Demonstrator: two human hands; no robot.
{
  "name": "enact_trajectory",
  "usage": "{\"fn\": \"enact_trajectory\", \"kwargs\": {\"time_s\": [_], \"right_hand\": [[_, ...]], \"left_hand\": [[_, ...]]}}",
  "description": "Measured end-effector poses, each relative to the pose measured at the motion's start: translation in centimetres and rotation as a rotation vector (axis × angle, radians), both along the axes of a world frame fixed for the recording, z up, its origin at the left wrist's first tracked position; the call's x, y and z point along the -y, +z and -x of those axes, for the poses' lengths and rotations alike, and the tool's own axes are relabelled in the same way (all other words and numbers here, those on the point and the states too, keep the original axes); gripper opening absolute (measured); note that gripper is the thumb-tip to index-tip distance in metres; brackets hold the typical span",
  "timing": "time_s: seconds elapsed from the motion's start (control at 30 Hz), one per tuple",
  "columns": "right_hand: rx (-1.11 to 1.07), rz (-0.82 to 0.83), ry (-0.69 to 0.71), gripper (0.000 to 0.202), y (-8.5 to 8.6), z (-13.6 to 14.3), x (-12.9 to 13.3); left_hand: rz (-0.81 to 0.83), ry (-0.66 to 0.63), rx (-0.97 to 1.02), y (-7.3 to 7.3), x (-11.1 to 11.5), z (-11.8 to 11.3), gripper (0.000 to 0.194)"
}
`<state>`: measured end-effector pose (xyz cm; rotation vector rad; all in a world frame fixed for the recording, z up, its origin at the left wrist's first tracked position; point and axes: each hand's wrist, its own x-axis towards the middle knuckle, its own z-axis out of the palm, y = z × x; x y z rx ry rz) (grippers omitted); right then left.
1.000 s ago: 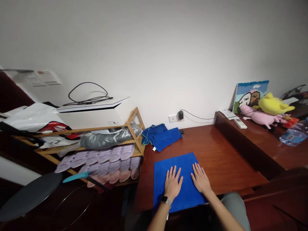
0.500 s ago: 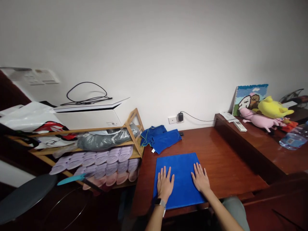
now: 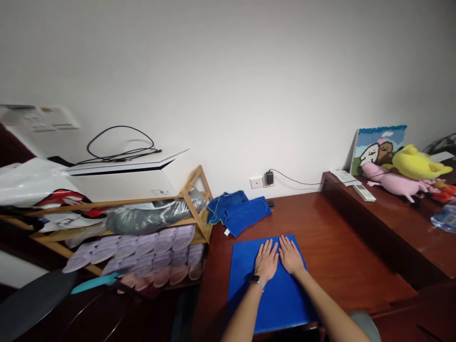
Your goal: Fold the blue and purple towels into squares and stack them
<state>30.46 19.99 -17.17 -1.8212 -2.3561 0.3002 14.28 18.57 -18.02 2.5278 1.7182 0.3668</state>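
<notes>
A blue cloth (image 3: 281,304) lies flat and smooth as a rectangle on the reddish-brown wooden table (image 3: 335,256). My left hand (image 3: 266,261), with a watch (image 3: 257,281) on its wrist, rests palm down on the cloth's far half, fingers stretched out. Close beside it, my right hand (image 3: 291,255) lies palm down too, its fingertips near the cloth's far edge. Neither hand grips anything. Behind them, a crumpled heap of blue cloth (image 3: 245,213) with a white tag sits towards the wall.
Left of the table stands a wooden rack (image 3: 196,199) with several slippers (image 3: 156,244) and a white box (image 3: 124,183). On the raised surface at right are a remote control (image 3: 364,193), plush toys (image 3: 395,183), a picture (image 3: 379,147) and a plastic bottle (image 3: 445,218). A plug (image 3: 270,177) sits in the wall.
Both hands have slid inward and towards the far edge of the cloth, so they now lie close together. The view has shifted slightly. The heaped cloth stays in place.
</notes>
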Motion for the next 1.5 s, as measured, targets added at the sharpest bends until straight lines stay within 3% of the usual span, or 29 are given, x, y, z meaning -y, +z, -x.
{"fn": "enact_trajectory", "kwargs": {"time_s": [0.1, 0.2, 0.3, 0.37, 0.47, 0.53, 0.6, 0.73, 0.83, 0.93, 1.1, 1.2, 1.37, 1.5], "right_hand": [[-0.016, -0.016, -0.045, 0.067, -1.1, -1.0, -0.4], [-0.016, -0.001, -0.091, 0.070, -1.7, -2.0, -0.7], [-0.008, 0.026, -0.109, 0.071, -1.8, -2.7, -1.0], [0.002, 0.036, -0.104, 0.071, -1.7, -2.8, -1.1], [0.019, 0.037, -0.094, 0.071, -1.5, -2.8, -1.2], [0.028, 0.037, -0.092, 0.072, -1.4, -2.7, -1.2], [0.027, 0.037, -0.090, 0.072, -1.3, -2.6, -1.1], [0.015, 0.023, -0.084, 0.071, -1.3, -2.7, -1.1], [0.010, 0.018, -0.084, 0.070, -1.4, -2.8, -1.2], [-0.005, 0.016, -0.091, 0.070, -1.6, -2.9, -1.3], [-0.013, 0.008, -0.090, 0.071, -1.9, -2.8, -1.3], [-0.017, 0.010, -0.092, 0.072, -2.1, -2.9, -1.3], [0.006, 0.035, -0.099, 0.072, -1.3, -2.8, -1.5], [0.038, 0.007, -0.114, 0.070, 0.3, 0.3, -1.2]], "left_hand": [[-0.021, 0.183, -0.020, -0.8, -0.2, 3.8, 0.058], [-0.010, 0.326, -0.064, -0.6, -0.2, 8.9, 0.059], [0.024, 0.380, -0.094, -0.3, -0.2, 12.9, 0.060], [0.025, 0.391, -0.097, -0.2, -0.2, 14.2, 0.061], [-0.026, 0.400, -0.092, 0.0, -0.3, 14.1, 0.062], [-0.065, 0.389, -0.088, 0.4, -0.4, 12.4, 0.062], [-0.102, 0.317, -0.063, 0.7, -0.3, 9.3, 0.061], [-0.076, 0.018, 0.018, 0.1, 0.0, 1.2, 0.060], [0.001, -0.001, 0.024, -0.9, 0.0, -1.9, 0.060], [0.013, 0.155, 0.001, -1.4, -0.4, 0.2, 0.061], [0.006, 0.350, -0.048, -1.2, -0.6, 9.1, 0.062], [0.008, 0.381, -0.057, -1.3, -0.3, 12.4, 0.062], [-0.002, 0.374, -0.045, -1.3, 0.1, 13.0, 0.061], [0.009, 0.380, -0.043, -1.1, 0.2, 12.5, 0.062]]}}
